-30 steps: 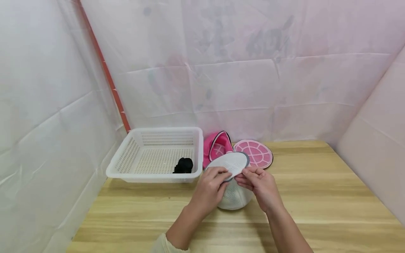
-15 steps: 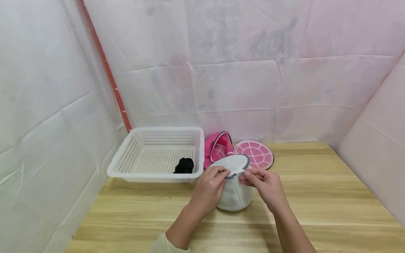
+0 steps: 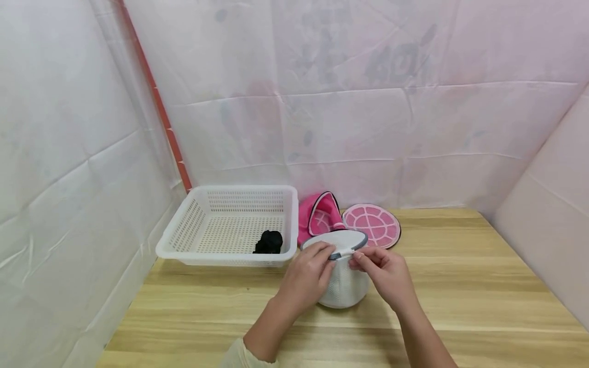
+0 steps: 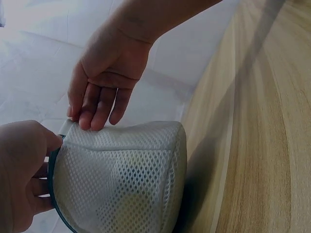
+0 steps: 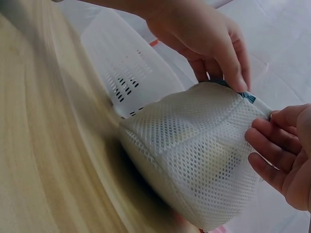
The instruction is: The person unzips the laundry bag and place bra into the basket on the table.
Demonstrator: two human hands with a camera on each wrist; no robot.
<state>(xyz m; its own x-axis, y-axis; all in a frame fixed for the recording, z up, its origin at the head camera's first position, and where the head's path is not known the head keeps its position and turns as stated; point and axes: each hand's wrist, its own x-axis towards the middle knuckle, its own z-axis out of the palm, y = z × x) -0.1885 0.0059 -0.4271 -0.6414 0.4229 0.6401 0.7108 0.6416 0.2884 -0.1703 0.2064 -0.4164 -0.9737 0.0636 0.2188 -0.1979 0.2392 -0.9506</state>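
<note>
A white mesh laundry bag (image 3: 342, 289) stands upright on the table, its round lid edged with a grey zipper (image 3: 361, 243). My left hand (image 3: 301, 278) pinches the zippered rim at the front, thumb below and fingers over the top, as the right wrist view shows. Just right of it, my right hand (image 3: 391, 276) pinches the white end piece of the zipper (image 5: 262, 108) between thumb and index finger. Its other fingers (image 4: 99, 109) lie loosely bent beside the mesh wall. Something pale yellow shows faintly through the mesh (image 5: 214, 160).
A white plastic basket (image 3: 225, 255) at the back left holds a black bundled cloth (image 3: 269, 242). Behind the mesh bag lie an open pink bag (image 3: 306, 220) and a round pink mesh piece (image 3: 371, 225). White sheeting (image 3: 340, 128) hangs behind the wooden table (image 3: 460, 286).
The lid has come down flatter onto the bag. My right fingers have shifted slightly to the white zipper end, now exposed between both hands. The left hand keeps its grip on the rim.
</note>
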